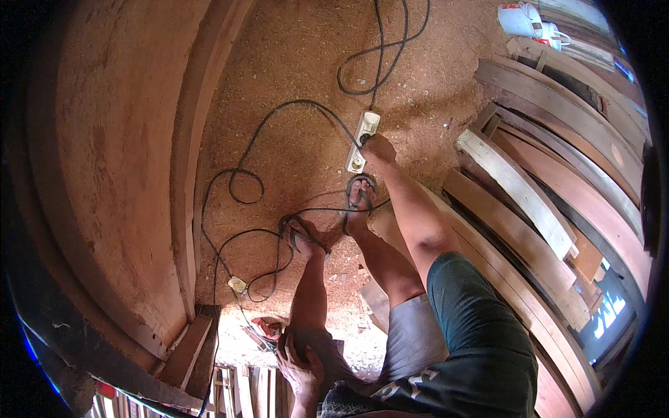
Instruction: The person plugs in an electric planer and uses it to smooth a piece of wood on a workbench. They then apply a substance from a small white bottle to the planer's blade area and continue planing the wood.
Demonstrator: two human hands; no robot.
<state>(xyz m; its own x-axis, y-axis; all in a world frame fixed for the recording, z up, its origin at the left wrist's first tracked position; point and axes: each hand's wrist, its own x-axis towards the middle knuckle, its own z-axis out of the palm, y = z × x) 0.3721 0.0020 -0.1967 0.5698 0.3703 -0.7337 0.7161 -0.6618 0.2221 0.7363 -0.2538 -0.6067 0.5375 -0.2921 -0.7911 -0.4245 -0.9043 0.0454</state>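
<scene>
My right arm reaches down to a white power strip (366,124) lying on the sawdust-covered floor, just ahead of my foot. The fingers of my right hand (378,150) are closed round a black plug (364,139) at one of its sockets; the hand hides part of the plug. From there a dark cable (306,103) curves off to the left. My left hand (301,366) rests on my left knee, fingers apart, holding nothing. Beside it lies a red object (267,327) that I cannot make out clearly.
Loops of cable (237,169) wind over the floor around my sandalled feet, with a small pale connector (237,284) among them. A large wooden panel (118,139) stands at left. Stacked planks (516,195) fill the right, white buckets (520,19) behind them.
</scene>
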